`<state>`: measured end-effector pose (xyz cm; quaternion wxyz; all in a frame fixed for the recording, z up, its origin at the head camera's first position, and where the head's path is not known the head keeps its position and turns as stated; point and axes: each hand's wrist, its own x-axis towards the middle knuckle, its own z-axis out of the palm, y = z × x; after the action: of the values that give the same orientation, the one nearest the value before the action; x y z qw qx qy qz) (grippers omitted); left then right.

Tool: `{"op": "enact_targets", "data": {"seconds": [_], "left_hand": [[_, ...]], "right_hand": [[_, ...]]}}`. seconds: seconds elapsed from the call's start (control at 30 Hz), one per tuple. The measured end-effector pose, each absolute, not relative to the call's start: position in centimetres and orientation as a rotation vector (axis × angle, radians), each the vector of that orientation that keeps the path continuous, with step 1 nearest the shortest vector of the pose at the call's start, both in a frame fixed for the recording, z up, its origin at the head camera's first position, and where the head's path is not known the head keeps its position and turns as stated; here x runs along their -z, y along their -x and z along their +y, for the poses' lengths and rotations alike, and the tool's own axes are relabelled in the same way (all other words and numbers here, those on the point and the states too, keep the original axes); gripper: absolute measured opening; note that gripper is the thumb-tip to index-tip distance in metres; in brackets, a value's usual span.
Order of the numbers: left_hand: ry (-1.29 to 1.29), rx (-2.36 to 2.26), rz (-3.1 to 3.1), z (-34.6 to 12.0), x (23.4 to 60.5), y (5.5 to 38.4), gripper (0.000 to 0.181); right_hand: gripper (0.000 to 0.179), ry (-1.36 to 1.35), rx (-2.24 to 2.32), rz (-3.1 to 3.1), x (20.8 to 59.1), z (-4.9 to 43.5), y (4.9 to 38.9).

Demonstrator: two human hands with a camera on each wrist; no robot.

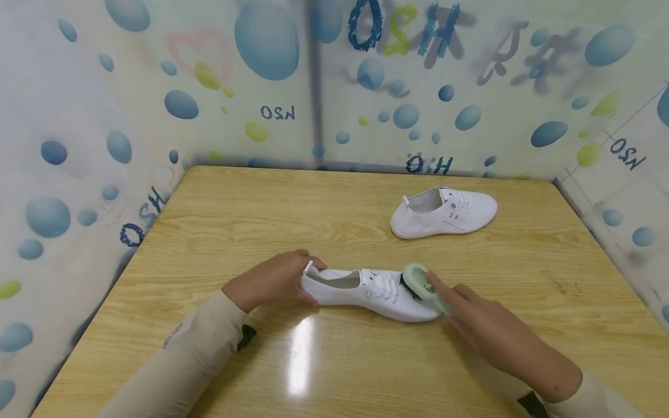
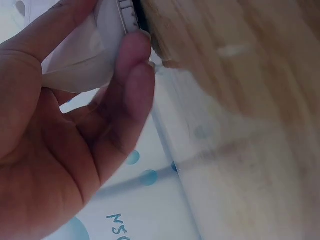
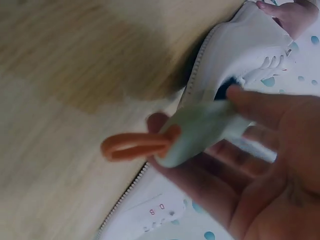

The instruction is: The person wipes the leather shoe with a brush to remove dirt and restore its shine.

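A white lace-up shoe [image 1: 345, 293] lies on the wooden table, its toe pointing right. My left hand [image 1: 279, 281] grips it by the heel, and in the left wrist view the fingers and thumb close round the white heel [image 2: 85, 70]. My right hand [image 1: 486, 328] holds a pale green brush [image 1: 416, 278] by its handle. The brush's dark bristles touch the upper near the toe, just ahead of the laces. In the right wrist view an orange loop [image 3: 132, 146] hangs from the end of the green handle [image 3: 195, 132].
A second white shoe [image 1: 470, 212] rests farther back on the right, toe to the right. The wooden table [image 1: 261, 203] meets a wall covering [image 1: 334, 98] printed with blue and green bubbles at the back and both sides.
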<state>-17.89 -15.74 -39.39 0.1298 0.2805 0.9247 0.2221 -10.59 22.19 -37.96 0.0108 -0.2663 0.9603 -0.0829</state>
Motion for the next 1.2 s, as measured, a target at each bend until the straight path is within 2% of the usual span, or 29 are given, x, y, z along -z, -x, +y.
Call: {"op": "enact_targets", "data": {"seconds": [0.37,0.7,0.97,1.2], "left_hand": [[-0.758,-0.619,2.698,-15.6,39.1,17.7,0.061],[-0.753,-0.639,2.689,-15.8,39.4,17.8,0.06],[-0.756,-0.63,2.696,-15.8,39.3,17.7,0.06],[-0.76,-0.628,2.685,-15.7,39.3,17.7,0.059]], "right_hand": [[0.08,0.68,0.224,2.863,37.2,23.6,9.7],[0.079,0.859,0.26,2.902,37.4,22.5,9.4],[0.082,0.703,0.167,2.977,37.5,22.0,10.5],[0.081,0.685,0.149,2.924,37.6,23.7,9.8]]}}
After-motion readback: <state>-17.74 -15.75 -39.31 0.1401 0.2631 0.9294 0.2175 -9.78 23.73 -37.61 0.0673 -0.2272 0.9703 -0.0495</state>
